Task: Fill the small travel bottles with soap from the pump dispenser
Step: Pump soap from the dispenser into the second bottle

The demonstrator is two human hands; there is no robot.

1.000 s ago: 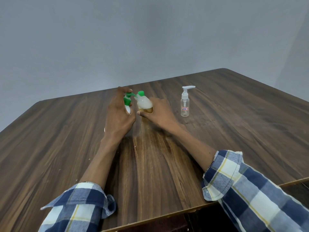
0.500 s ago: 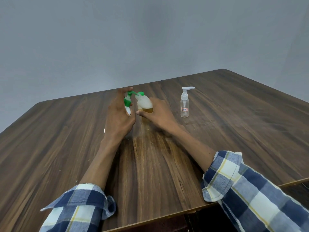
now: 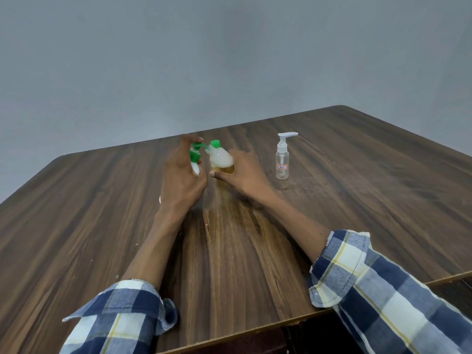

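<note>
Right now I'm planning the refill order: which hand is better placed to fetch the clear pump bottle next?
Right. The right hand is beside the clear pump bottle; the left hand grips the green pump dispenser farther away.

The light is soft and even, not very bright. The grey wall (image 3: 229,60) looks flat and a bit dim, with no hard bright spots. The wooden table (image 3: 370,200) has a pale shine down the middle, near the hands. Small, faint shadows lie under the left hand (image 3: 182,180) and the right hand (image 3: 242,175). The clear bottle (image 3: 282,159) casts almost no shadow. The wide lens bends the table edges. The picture is a little soft and fuzzy.
</note>
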